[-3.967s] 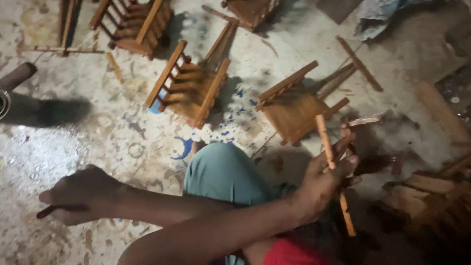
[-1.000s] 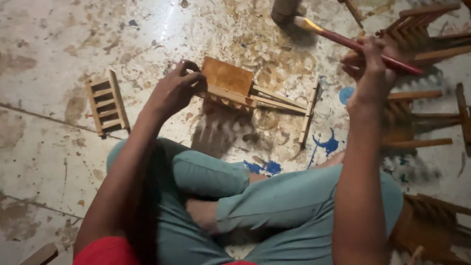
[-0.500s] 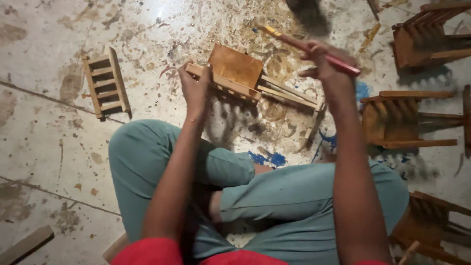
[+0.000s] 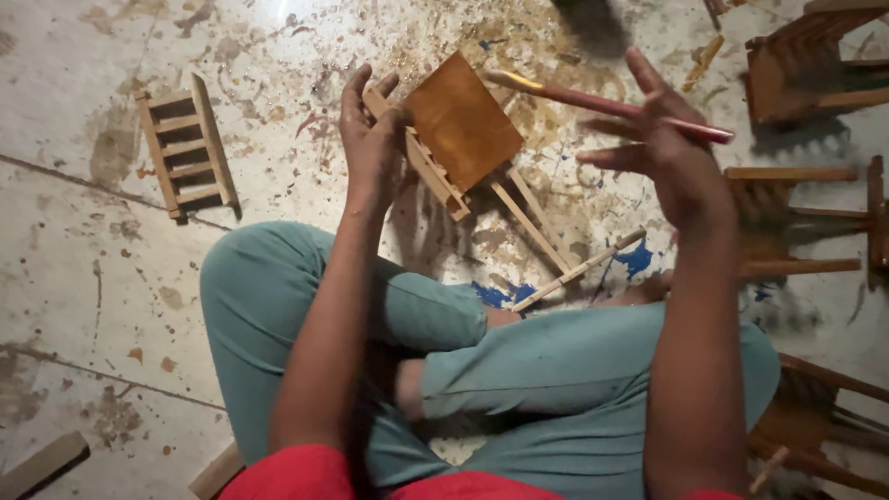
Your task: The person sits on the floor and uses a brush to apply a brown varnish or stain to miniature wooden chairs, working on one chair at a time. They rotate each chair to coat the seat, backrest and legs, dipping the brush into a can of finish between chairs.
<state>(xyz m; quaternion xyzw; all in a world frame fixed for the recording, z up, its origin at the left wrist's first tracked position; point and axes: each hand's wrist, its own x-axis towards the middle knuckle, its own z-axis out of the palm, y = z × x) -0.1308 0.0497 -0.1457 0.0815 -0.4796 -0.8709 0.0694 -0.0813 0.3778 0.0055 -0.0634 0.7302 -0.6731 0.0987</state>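
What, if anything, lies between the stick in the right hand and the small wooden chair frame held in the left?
Nothing visible. The pink stick in the right hand reaches toward the chair frame gripped by the left hand, only open air between.

We count: two hands, left (image 4: 370, 139) and right (image 4: 671, 157); one pink stick (image 4: 611, 104); one small wooden chair (image 4: 458, 134) held; one ladder-like slatted frame (image 4: 185, 146); one loose wooden strip (image 4: 579, 270).

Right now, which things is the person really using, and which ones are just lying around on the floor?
In use:
- left hand holding the small wooden chair
- right hand holding the red stick

Lying about:
- ladder-like frame
- loose slat
- other chairs
- wood block
- the floor, which is covered in stains
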